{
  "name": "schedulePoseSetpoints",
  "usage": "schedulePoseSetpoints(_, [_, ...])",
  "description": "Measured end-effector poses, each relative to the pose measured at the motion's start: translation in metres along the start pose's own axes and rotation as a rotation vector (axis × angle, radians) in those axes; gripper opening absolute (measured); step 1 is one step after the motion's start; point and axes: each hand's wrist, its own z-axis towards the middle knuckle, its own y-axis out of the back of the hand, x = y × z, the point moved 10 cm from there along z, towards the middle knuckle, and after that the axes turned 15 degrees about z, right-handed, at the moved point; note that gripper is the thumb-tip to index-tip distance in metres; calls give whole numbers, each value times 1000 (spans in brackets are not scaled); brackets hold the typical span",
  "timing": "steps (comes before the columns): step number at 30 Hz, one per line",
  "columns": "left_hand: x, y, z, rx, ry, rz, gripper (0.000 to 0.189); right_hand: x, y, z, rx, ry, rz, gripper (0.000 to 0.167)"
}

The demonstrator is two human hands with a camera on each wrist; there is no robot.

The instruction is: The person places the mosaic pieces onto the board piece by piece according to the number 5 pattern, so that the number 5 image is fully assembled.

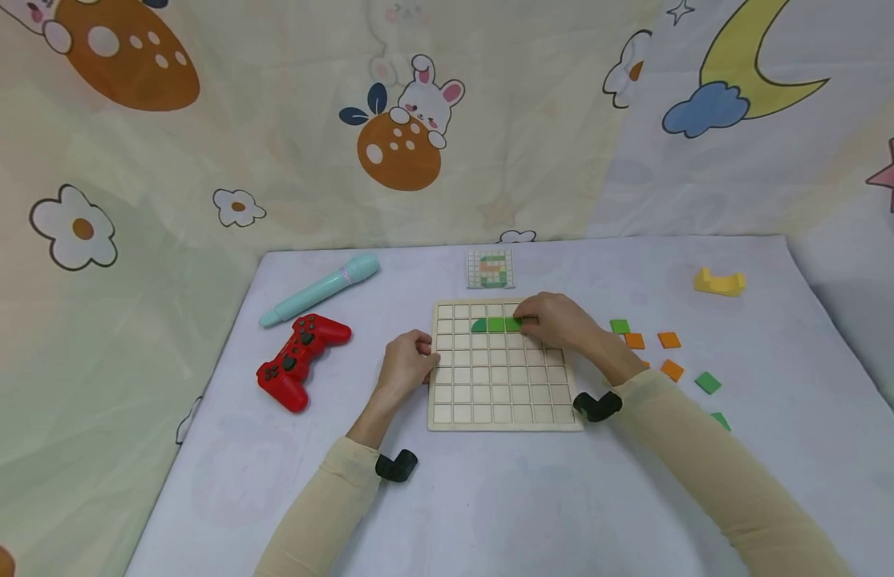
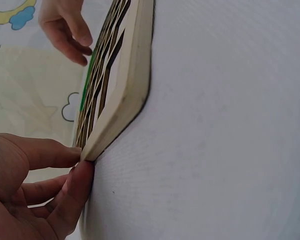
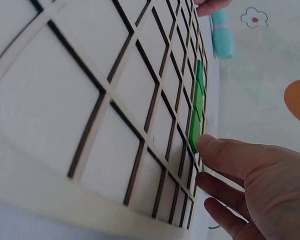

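A pale wooden grid board (image 1: 504,426) lies on the white table. My left hand (image 1: 403,365) pinches the board's left edge between thumb and fingers, as the left wrist view shows close up. Along an upper row sit a dark green rounded tile (image 1: 479,326) and bright green square tiles (image 1: 495,324). My right hand (image 1: 556,320) is at the right end of this row, its thumb (image 3: 210,145) right by the last bright green tile. A sliver of green shows below that thumb; the fingers hide most of this piece.
Several loose orange tiles (image 1: 669,340) and green tiles (image 1: 708,382) lie right of the board, some partly behind the right arm. A pattern card (image 1: 491,269) lies behind it. A red game controller (image 1: 295,361), a turquoise microphone (image 1: 320,290) and a yellow block (image 1: 719,283) lie farther out.
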Motion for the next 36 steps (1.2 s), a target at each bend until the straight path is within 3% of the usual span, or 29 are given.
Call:
schedulePoseSetpoints(5, [0,0,0,-3,-5,19,27,-16,14,-8,4,-124,8,32])
schedulePoseSetpoints(14, [-2,0,-1,-13,-15,23,28,-47,56,-36,-62,-133,-28,33])
schedulePoseSetpoints(18, [-2,0,-1,-9,-16,14,28,-68,68,-52,-51,-193,-23,35])
schedulePoseSetpoints(28, [-1,0,-2,-12,-11,10,28,-112,75,-87,-15,-378,27,42])
schedulePoseSetpoints(36, [0,0,-1,-7,1,7,29,-118,72,-91,-15,-347,-10,40])
